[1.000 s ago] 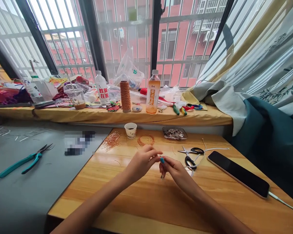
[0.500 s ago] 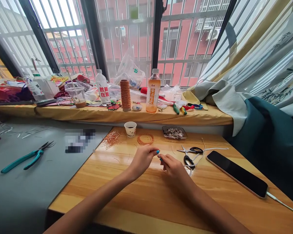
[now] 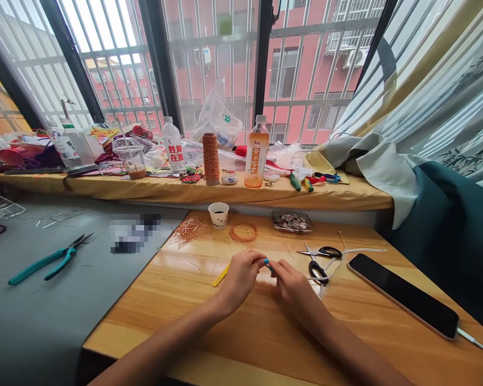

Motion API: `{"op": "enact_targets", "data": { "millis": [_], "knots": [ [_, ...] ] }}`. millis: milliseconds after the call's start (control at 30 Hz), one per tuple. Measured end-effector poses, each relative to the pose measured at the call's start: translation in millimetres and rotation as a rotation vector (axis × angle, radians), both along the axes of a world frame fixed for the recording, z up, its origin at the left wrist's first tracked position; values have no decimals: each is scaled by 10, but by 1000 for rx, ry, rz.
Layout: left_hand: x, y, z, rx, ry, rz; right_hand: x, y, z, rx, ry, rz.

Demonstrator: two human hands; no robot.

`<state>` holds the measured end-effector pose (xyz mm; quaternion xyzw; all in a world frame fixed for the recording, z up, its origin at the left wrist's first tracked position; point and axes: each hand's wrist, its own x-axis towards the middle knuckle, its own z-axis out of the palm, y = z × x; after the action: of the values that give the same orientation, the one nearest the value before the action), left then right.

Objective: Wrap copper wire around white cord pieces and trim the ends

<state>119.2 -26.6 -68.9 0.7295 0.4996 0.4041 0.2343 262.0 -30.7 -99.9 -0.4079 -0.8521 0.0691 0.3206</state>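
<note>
My left hand (image 3: 241,276) and my right hand (image 3: 292,281) meet above the middle of the wooden table (image 3: 209,332). Thumb and fingers of each are pinched together, with the blue-nailed tips almost touching. Whatever small thing sits between them is covered by the fingers. From behind my left hand a narrow yellow strip-like tool (image 3: 220,276) sticks out to the left; I cannot tell whether it is held or lies on the wood. Black-handled scissors (image 3: 317,265) lie spread beside my right hand, tangled with white cord (image 3: 340,257).
Beyond my hands are cut copper wire (image 3: 188,230), a wire coil (image 3: 243,232), a paper cup (image 3: 218,215) and a tray of small pieces (image 3: 293,221). A phone (image 3: 404,295) lies right, teal pliers (image 3: 52,262) left. Bottles and a thread spool (image 3: 211,161) line the sill.
My fingertips separated slightly around a tiny item half a second ago and have closed together again. The yellow strip has come into sight beside my left hand. The whole view shifted slightly.
</note>
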Motion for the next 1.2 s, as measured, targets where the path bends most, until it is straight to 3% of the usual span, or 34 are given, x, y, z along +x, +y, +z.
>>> {"op": "enact_targets", "data": {
  "millis": [167,267,333,433,500,600,700,1033,1200],
  "knots": [
    [34,12,-68,62,64,91,-10,-49,-9,108,-206,-64],
    [-66,138,-79,33,154,-48,-9,-56,15,56,-196,-86],
    [-228,312,-57,4,268,-218,0,-35,41,-89,-73,-59],
    [-535,635,-11,274,493,-128,22,24,71,-421,205,0],
    [-690,813,2,411,693,-149,36,66,73,-600,368,17],
    [-773,954,-4,507,915,-222,50,117,56,-760,558,36],
    [-757,992,26,566,1005,-241,56,168,37,-865,727,61],
    [-760,1189,593,569,925,-162,80,297,-11,-1042,888,74],
    [-737,1297,723,573,855,-194,91,307,-33,-1075,891,105]
  ]
}}
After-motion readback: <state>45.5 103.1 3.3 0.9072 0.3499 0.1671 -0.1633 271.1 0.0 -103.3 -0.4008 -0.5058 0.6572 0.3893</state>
